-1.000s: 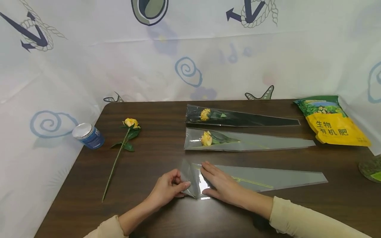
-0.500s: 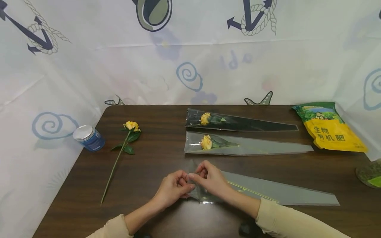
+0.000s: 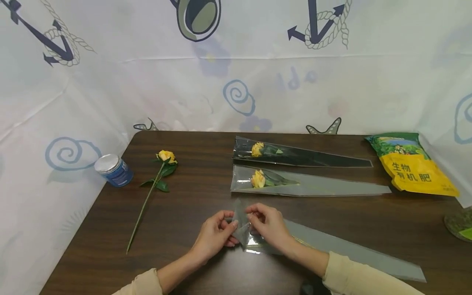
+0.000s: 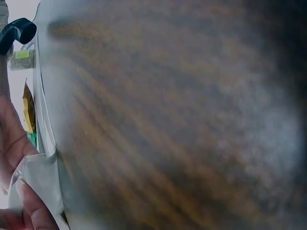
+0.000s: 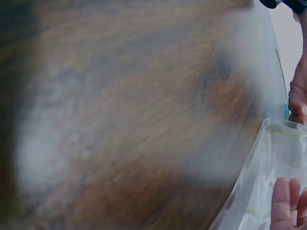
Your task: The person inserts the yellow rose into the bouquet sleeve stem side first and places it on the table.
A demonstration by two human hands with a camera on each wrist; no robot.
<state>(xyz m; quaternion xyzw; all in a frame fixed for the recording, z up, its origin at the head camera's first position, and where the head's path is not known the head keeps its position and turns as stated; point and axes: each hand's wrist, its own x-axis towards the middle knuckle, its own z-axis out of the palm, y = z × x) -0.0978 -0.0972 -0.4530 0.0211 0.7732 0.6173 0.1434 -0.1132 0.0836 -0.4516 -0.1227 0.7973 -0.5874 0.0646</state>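
Both hands work at the wide end of a flat, tapering clear flower sleeve (image 3: 354, 246) with thin yellow lines. My left hand (image 3: 215, 233) pinches the film at the left edge, thumb on top. Opposite it, my right hand (image 3: 271, 227) holds the film near the same end between bent fingers and thumb. The film between the hands stands up in a crumpled peak. In the right wrist view, fingers (image 5: 280, 203) lie against the sleeve (image 5: 283, 148). In the left wrist view, the left thumb (image 4: 36, 203) presses the film (image 4: 43, 172).
A loose yellow rose (image 3: 166, 157) lies left, near a blue jar (image 3: 116, 172). Behind the hands lie two sleeved roses, one in a grey-looking sleeve (image 3: 332, 186) and one in a dark-looking sleeve (image 3: 324, 159). A yellow-green fertilizer bag (image 3: 413, 168) lies at the right.
My right hand has lifted from lying flat on the sleeve and gone to its wide end, holding the film there. The sleeve's narrow end has swung toward the front right.
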